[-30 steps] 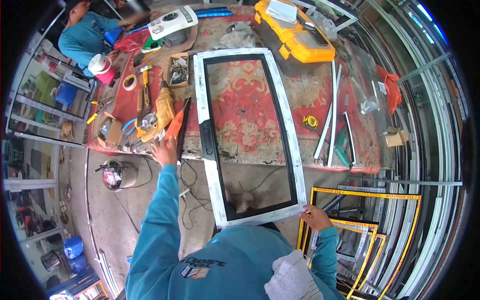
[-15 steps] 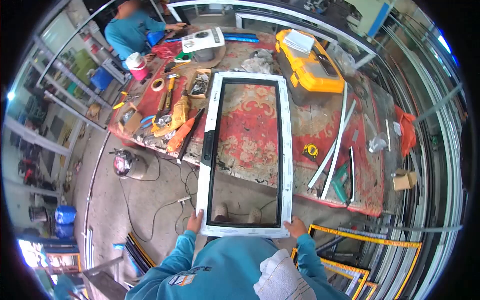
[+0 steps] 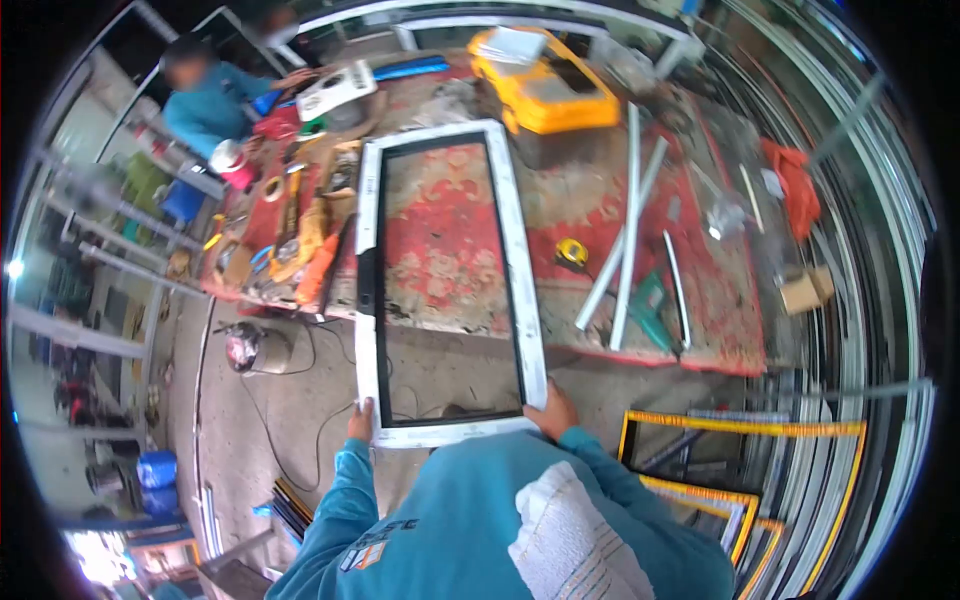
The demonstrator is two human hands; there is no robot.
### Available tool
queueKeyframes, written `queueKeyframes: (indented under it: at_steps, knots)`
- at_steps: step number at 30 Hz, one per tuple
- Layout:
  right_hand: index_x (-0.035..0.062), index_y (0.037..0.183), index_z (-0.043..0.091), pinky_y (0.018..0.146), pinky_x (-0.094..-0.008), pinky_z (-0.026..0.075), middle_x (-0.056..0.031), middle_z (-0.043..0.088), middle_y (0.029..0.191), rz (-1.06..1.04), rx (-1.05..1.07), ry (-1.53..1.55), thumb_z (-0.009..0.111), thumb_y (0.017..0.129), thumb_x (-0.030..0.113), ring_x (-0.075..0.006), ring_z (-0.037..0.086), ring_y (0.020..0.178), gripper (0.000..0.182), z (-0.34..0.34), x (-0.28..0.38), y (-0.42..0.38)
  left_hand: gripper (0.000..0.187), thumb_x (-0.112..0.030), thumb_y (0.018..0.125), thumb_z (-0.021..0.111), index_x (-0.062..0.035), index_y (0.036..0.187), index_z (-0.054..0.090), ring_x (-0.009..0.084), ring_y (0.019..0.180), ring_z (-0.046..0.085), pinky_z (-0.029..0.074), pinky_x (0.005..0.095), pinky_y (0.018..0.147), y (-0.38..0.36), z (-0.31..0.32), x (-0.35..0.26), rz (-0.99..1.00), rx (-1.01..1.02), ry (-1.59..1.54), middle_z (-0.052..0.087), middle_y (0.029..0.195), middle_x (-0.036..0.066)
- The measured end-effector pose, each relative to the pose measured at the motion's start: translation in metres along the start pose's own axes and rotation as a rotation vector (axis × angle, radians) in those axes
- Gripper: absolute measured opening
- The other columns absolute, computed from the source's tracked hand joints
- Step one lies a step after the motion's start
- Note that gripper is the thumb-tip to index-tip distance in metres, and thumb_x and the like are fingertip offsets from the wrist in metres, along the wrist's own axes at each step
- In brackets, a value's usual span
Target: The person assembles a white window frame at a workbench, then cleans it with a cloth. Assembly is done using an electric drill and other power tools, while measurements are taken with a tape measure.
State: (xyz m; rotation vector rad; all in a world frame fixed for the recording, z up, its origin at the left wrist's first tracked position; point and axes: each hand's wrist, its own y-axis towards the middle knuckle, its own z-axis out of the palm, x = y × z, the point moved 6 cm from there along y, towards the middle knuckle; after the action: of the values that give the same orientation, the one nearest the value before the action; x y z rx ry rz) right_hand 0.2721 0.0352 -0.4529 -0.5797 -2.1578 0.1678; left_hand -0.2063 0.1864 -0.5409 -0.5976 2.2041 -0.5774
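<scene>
A white rectangular window frame (image 3: 367,345) with a black inner edge and no glass reaches from my body out over the worktable. A dark handle-like fitting sits on its left side. My left hand (image 3: 361,420) grips the frame at the near left corner, thumb on top. At the near right corner my right hand (image 3: 553,410) is closed round the frame as well, its fingers partly hidden. The far end of the frame lies over the red patterned cloth (image 3: 440,250) on the table; the near end overhangs the floor.
Right of the frame are a tape measure (image 3: 571,253), white strips (image 3: 627,240), a green power tool (image 3: 652,312) and a yellow case (image 3: 550,95). An orange tool (image 3: 317,270) and a hammer lie left. A co-worker (image 3: 210,105) stands at the far left. Yellow-edged frames (image 3: 740,425) lean at right.
The view has turned, so table and tools sit further left and higher. The frame looks more tilted, still in both hands. A second person shows at the far end.
</scene>
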Motion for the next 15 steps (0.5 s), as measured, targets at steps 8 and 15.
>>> queueKeyframes:
  at_steps: [8, 15]
  knots:
    - [0.0031, 0.116, 0.058, 0.083, -0.0445, 0.048, -0.0237, 0.062, 0.109, -0.047, -0.261, 0.028, 0.067, 0.080, 0.037, -0.0406, 0.058, 0.101, 0.051, -0.052, -0.027, 0.055, 0.085, -0.066, 0.082, 0.056, 0.0004, 0.134, 0.048, 0.0274, 0.104, 0.060, 0.047, 0.0387, 0.089, -0.004, 0.003, -0.011, 0.024, 0.191, -0.216, 0.060, 0.120, 0.015]
    - [0.0001, 0.142, 0.030, 0.097, -0.0530, 0.039, -0.0219, 0.041, 0.134, 0.433, -0.603, -0.292, 0.071, 0.073, 0.054, -0.0414, 0.045, 0.119, 0.097, -0.134, -0.036, 0.119, 0.086, -0.067, 0.085, 0.049, 0.0014, 0.138, 0.042, 0.0275, 0.114, 0.054, 0.040, 0.0374, 0.098, -0.001, 0.000, -0.018, 0.069, 0.297, -0.179, 0.055, 0.127, 0.016]
